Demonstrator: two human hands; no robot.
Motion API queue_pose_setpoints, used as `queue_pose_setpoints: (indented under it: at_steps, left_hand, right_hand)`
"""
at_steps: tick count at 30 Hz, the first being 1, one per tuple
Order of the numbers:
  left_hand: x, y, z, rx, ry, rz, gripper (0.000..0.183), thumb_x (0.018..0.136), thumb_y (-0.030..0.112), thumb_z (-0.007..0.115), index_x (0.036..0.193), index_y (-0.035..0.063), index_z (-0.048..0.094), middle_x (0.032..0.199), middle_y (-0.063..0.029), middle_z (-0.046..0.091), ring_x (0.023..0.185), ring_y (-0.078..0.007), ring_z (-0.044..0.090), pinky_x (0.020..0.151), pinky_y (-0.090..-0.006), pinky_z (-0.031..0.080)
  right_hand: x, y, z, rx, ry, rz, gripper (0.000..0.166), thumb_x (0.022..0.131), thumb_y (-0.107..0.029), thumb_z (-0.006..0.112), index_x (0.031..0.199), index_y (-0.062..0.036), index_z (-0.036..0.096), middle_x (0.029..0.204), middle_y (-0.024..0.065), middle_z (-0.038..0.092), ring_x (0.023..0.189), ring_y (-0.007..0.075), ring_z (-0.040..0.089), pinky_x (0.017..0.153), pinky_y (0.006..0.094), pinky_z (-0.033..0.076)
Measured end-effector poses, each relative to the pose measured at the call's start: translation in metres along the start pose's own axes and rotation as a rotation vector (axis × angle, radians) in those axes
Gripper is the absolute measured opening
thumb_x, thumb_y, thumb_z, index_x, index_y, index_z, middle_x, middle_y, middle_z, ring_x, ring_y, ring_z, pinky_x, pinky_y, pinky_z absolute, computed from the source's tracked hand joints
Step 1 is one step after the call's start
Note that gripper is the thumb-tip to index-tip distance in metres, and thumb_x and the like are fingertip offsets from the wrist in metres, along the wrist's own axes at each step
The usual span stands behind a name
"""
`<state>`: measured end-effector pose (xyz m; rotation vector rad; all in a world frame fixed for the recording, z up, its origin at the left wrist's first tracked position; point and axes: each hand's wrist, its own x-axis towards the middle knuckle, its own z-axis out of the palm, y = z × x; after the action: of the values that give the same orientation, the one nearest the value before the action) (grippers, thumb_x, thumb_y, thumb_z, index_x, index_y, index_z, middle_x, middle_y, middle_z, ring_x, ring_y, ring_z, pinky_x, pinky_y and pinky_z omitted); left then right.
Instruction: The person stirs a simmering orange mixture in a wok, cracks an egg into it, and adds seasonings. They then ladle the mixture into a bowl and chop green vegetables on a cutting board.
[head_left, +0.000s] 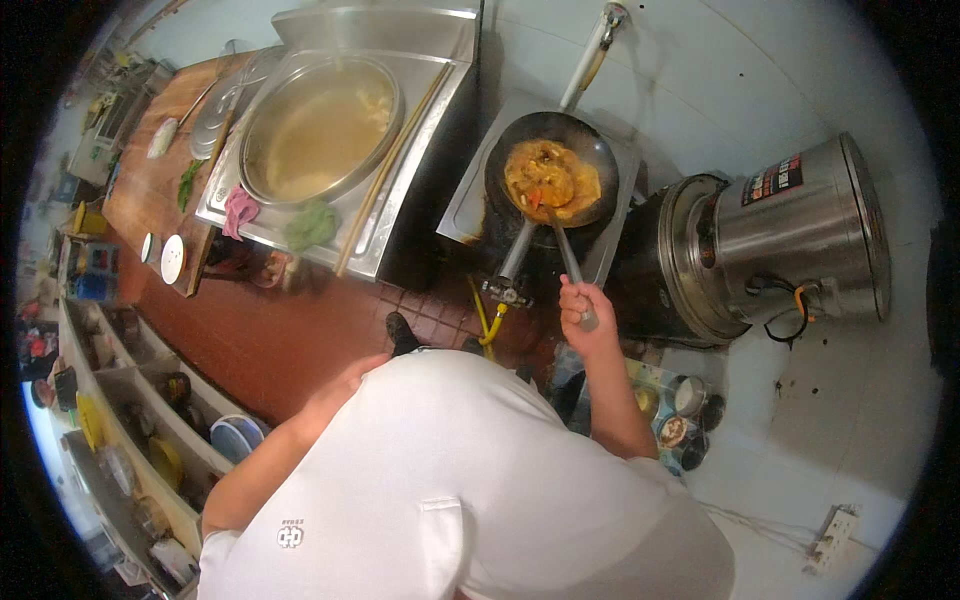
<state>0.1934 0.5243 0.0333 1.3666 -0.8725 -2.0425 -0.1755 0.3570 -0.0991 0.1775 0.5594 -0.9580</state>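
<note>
My right hand (589, 315) is closed around the metal handle of a ladle (568, 251), whose lower end is in the food in a dark wok (607, 161). Orange-brown food (551, 180) with a red piece lies in the wok. The wok sits on a steel stove (480, 184), its own handle (516, 255) pointing towards me. My left hand (352, 379) rests against my white shirt at the waist, its fingers only partly visible; I see nothing held in it.
Left of the wok, a large round pot (322, 135) of cloudy liquid is set in a steel counter, with long wooden sticks (394, 169), a pink cloth (240, 212) and a green cloth (311, 225). A large steel drum (795, 232) stands right. Several containers (688, 396) sit beside my right arm.
</note>
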Motion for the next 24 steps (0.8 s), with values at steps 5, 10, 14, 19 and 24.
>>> queue_pose_setpoints:
  at_steps: [5,10,14,19,24]
  left_hand:
    - [0.01,-0.002,-0.007,-0.034,-0.035,-0.014,0.067,0.093,0.047,0.042,0.142,0.004,0.028,0.141,-0.0121,0.036,0.129,-0.0225,0.035,0.106,-0.0355,0.03]
    - [0.02,-0.004,-0.006,-0.164,-0.093,-0.062,0.05,0.098,0.035,0.035,0.14,0.0062,0.033,0.138,-0.0104,0.041,0.126,-0.0209,0.038,0.105,-0.0329,0.031]
    - [0.022,0.009,-0.003,-0.038,-0.165,-0.125,0.052,0.098,0.036,0.037,0.14,0.0048,0.034,0.139,-0.011,0.041,0.127,-0.0215,0.038,0.106,-0.0334,0.031]
    - [0.021,0.006,-0.009,0.166,-0.194,-0.141,0.054,0.098,0.038,0.037,0.14,0.0037,0.034,0.14,-0.0135,0.038,0.13,-0.0239,0.034,0.108,-0.0335,0.026]
    - [-0.002,0.001,-0.012,0.203,-0.131,-0.159,0.058,0.098,0.042,0.035,0.141,0.0038,0.032,0.143,-0.0136,0.034,0.133,-0.0255,0.03,0.109,-0.0343,0.024]
  right_hand:
    - [-0.031,0.006,0.02,-0.241,0.092,-0.096,0.036,0.09,-0.012,0.053,0.12,0.0005,0.038,0.082,0.0051,0.053,0.059,0.012,0.05,0.045,0.0255,0.043]
    - [-0.043,0.004,0.035,-0.703,0.303,-0.223,0.022,0.086,-0.009,0.055,0.104,-0.0034,0.044,0.074,0.0045,0.051,0.055,0.0117,0.049,0.042,0.0277,0.037]
    - [-0.036,-0.003,0.02,-0.976,0.383,-0.299,0.015,0.081,-0.008,0.055,0.095,-0.0034,0.051,0.062,0.0024,0.048,0.047,0.0105,0.046,0.039,0.0251,0.036]
    - [-0.021,0.001,0.005,-1.446,0.606,-0.312,0.054,0.092,-0.012,0.05,0.139,0.0015,0.028,0.063,0.0047,0.047,0.05,0.0143,0.047,0.045,0.0296,0.038]
    - [0.014,-0.006,-0.035,-1.406,0.593,-0.255,0.038,0.094,-0.012,0.047,0.128,0.0018,0.04,0.071,0.0051,0.051,0.051,0.0133,0.046,0.047,0.0292,0.039]
